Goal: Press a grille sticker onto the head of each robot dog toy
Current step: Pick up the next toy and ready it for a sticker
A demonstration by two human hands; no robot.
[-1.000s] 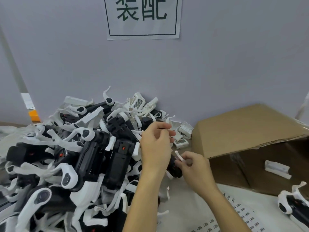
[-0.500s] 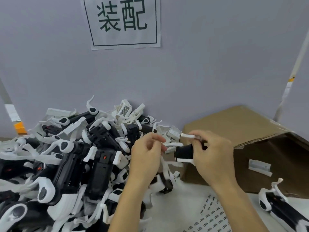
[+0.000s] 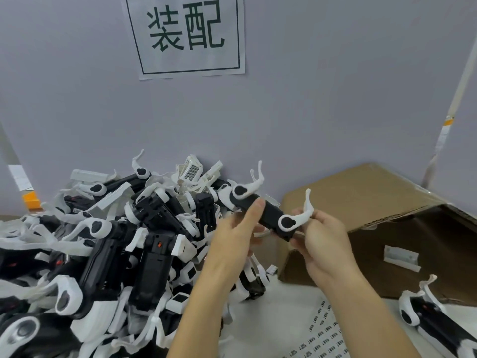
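Observation:
I hold one black-and-white robot dog toy point(image 3: 268, 217) in the air above the table, its white legs sticking up. My left hand point(image 3: 233, 240) grips its left part, thumb up on the black body. My right hand point(image 3: 321, 244) holds the right end near a white leg. The toy's head is hidden behind my hands. A sheet of small grille stickers point(image 3: 322, 332) lies on the table below my right forearm. No sticker shows in my fingers.
A large pile of black-and-white robot dog toys point(image 3: 108, 249) fills the left half of the table against the wall. An open cardboard box point(image 3: 361, 200) lies on its side at right. Another toy dog point(image 3: 433, 321) lies at the lower right.
The toy came up out of the pile's edge and now hangs higher, held by both hands. My right hand shifted from near the box to the toy's right end.

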